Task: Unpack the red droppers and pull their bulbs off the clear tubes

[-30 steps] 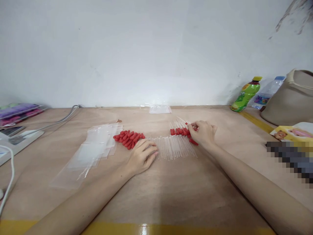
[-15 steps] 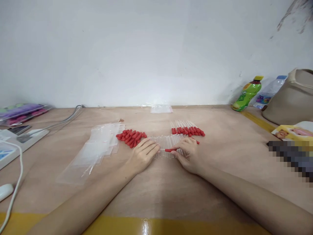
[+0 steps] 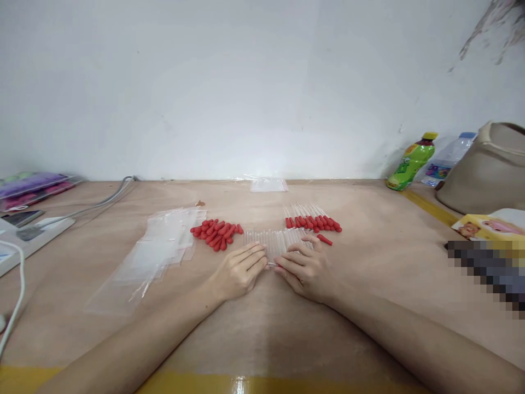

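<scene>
My left hand (image 3: 241,269) is closed on a clear glass dropper tube (image 3: 271,265), only a short length of which shows. My right hand (image 3: 302,268) grips a red rubber bulb at the tube's other end, almost wholly covered by the fingers. Just beyond both hands lies a row of clear glass tubes (image 3: 276,239). To the left is a pile of loose red rubber bulbs (image 3: 215,232). Behind my right hand, finished-looking droppers with red bulbs (image 3: 314,221) lie side by side, tips toward the wall. A single red bulb (image 3: 325,239) rests near my right fingers.
Clear plastic bags (image 3: 159,246) are spread at the left, and a small bag (image 3: 268,185) lies by the wall. A power strip (image 3: 45,232) with cables sits far left. At the right stand a green bottle (image 3: 412,162), a clear bottle (image 3: 447,161) and a beige bag (image 3: 482,175).
Both hands have come slightly closer to me, and the right has shifted left toward the left hand. The red bulb between them, plainly visible before, is now nearly hidden under the right fingers.
</scene>
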Demonstrator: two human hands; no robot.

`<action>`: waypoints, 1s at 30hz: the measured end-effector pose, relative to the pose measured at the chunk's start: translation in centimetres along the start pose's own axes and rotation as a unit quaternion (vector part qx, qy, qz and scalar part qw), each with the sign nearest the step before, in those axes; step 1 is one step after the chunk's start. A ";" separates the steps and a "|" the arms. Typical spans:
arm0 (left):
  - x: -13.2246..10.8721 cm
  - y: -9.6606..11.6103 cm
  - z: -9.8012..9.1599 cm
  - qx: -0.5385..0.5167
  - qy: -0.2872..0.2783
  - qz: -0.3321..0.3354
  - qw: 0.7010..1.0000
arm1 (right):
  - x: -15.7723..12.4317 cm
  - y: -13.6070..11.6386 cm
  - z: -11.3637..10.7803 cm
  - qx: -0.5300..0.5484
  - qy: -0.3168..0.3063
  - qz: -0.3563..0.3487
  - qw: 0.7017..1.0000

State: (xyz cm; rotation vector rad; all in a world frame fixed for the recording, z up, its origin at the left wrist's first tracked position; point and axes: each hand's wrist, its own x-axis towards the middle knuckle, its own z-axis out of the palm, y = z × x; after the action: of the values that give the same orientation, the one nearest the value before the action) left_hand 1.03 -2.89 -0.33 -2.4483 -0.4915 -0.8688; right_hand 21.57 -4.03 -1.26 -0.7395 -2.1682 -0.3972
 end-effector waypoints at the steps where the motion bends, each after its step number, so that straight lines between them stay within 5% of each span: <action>1: 0.0 0.0 0.0 -0.005 -0.003 -0.003 1.000 | 0.0 0.0 0.0 0.000 0.003 -0.006 1.000; 23: -0.4 0.3 -0.1 -0.075 0.012 -0.038 0.996 | -1.0 1.2 -0.1 0.002 0.037 -0.112 0.993; 30: -0.8 0.2 -0.6 -0.054 0.018 -0.085 0.995 | -1.2 1.7 -1.2 -0.036 0.033 -0.075 0.996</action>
State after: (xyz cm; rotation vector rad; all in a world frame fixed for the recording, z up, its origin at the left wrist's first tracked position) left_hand 0.28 -3.50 -0.55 -2.5109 -0.6645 -1.0319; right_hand 23.98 -3.81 -1.37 -0.5968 -2.1632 -0.5720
